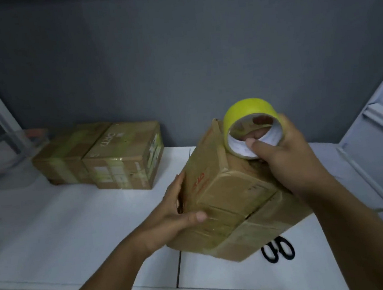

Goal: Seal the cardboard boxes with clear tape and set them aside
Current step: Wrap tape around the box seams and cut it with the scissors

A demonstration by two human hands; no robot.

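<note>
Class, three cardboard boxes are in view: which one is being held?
The nearest box, tilted, gripped by the left hand; the two boxes at the back sit untouched side by side.

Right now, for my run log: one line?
left hand: holds cardboard box | right hand: grips tape roll on box
</note>
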